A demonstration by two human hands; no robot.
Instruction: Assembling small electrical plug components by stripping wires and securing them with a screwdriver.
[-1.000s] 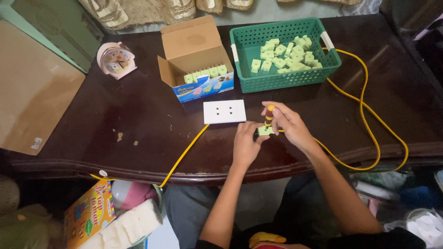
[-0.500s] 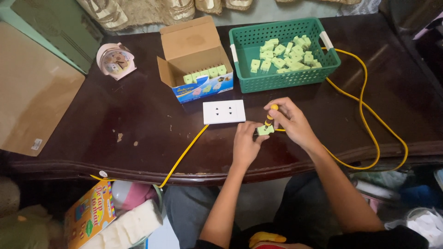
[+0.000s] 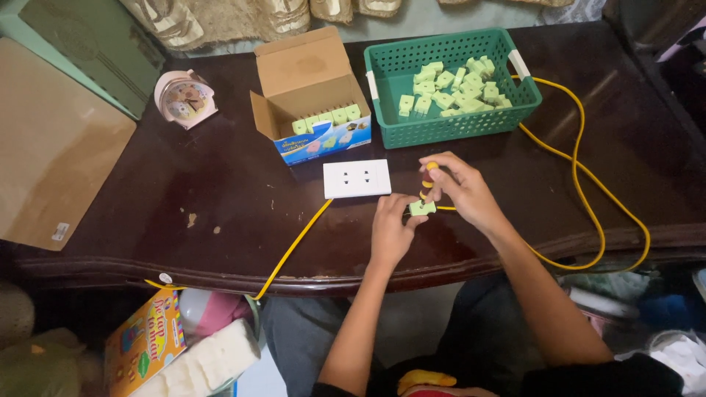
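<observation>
My left hand (image 3: 390, 228) pinches a small light-green plug (image 3: 422, 209) near the table's front edge. My right hand (image 3: 463, 192) grips a yellow-and-black screwdriver (image 3: 427, 181) held upright, with its tip on the plug. A white two-socket outlet block (image 3: 357, 179) lies just left of my hands, with a yellow cable (image 3: 294, 246) running off the table edge. Behind stand a green basket (image 3: 382, 88) with several green plugs and an open cardboard box (image 3: 309, 92) with a row of the same plugs.
A pink alarm clock (image 3: 184, 99) sits at the back left of the dark wooden table (image 3: 147, 198). A second yellow cable (image 3: 588, 184) loops along the right side. A brown board (image 3: 51, 169) leans at the far left. Bags and packets (image 3: 176, 353) lie below the table.
Both hands have stayed in place over the plug. The screwdriver and fingers have shifted only slightly.
</observation>
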